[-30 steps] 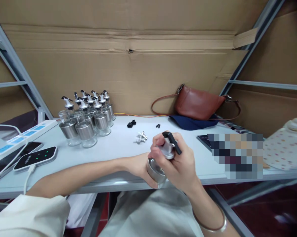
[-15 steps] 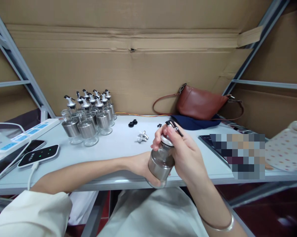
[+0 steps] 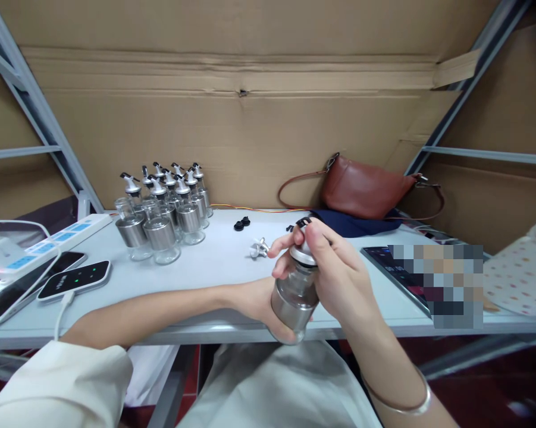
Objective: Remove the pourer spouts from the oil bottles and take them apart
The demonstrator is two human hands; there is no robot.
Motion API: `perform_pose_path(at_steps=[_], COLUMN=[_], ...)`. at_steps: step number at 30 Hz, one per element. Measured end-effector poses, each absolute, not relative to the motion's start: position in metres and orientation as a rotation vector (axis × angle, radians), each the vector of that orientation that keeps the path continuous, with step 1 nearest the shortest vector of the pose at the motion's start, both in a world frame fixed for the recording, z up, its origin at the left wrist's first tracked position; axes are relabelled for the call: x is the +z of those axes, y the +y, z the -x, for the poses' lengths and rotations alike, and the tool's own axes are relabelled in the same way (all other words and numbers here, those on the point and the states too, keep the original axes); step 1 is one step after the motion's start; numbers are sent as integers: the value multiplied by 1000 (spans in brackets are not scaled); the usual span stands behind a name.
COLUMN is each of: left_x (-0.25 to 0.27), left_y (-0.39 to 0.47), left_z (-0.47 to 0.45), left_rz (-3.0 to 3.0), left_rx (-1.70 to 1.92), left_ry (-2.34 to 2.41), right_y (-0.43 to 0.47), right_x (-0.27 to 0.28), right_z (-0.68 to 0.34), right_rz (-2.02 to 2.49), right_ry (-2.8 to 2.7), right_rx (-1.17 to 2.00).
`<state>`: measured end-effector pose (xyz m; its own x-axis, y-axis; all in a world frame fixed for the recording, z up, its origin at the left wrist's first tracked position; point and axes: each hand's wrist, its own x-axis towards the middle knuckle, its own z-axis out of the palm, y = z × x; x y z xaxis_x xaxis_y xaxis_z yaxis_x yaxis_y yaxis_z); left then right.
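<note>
A glass oil bottle (image 3: 294, 304) with a brushed metal sleeve leans slightly in my left hand (image 3: 261, 303), whose fingers wrap round its lower body above the table's front edge. On its neck sits a silver pourer cap (image 3: 302, 257) with a black flip lid. My right hand (image 3: 345, 282) is closed on that cap, thumb and fingertips around the spout and lid. Loose silver pourer parts (image 3: 259, 248) lie on the table beyond the hands, with small black stoppers (image 3: 241, 224) farther back.
Several similar bottles (image 3: 161, 233) stand together at the back left; two front ones lack caps. A power strip (image 3: 53, 241) and a black device (image 3: 75, 279) lie left. At right are a brown handbag (image 3: 361, 187), a dark cloth (image 3: 354, 226), a tablet (image 3: 384, 267) and a dotted container (image 3: 517, 273).
My right hand's grip on the pourer cap has shifted, and its fingers now sit differently around the spout. The black lid has turned. My left hand keeps holding the bottle.
</note>
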<state>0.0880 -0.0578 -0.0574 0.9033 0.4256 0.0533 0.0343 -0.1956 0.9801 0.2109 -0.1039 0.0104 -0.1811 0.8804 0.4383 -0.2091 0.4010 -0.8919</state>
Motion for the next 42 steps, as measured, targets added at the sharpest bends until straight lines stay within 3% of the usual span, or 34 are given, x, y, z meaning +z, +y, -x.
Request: perform_pose_path(at_steps=[4, 10, 17, 24, 29, 36, 42], left_x=[-57, -56, -49, -49, -37, 14, 51], left_y=[-57, -58, -60, -57, -56, -68, -67], left_z=[-87, -86, -87, -86, -80, -65, -23], left_rz=[-1811, -1848, -1777, -1815, -1810, -2074, -2574], left_rx=[358, 337, 269, 298, 457, 425, 185], left_ry=[334, 319, 307, 305, 343, 328, 732], right_y=[-109, -122, -121, -81, -70, -73, -71], right_x=[8, 17, 35, -39, -91, -96, -98], right_z=[-208, -211, -220, -261, -277, -276, -276], right_rz=[632, 603, 400, 732, 1062, 1090, 1106], right_ry=[-1356, -1634, -1290, -843, -896, -923, -953], right_rx=[1099, 790, 882, 758, 975, 995, 986])
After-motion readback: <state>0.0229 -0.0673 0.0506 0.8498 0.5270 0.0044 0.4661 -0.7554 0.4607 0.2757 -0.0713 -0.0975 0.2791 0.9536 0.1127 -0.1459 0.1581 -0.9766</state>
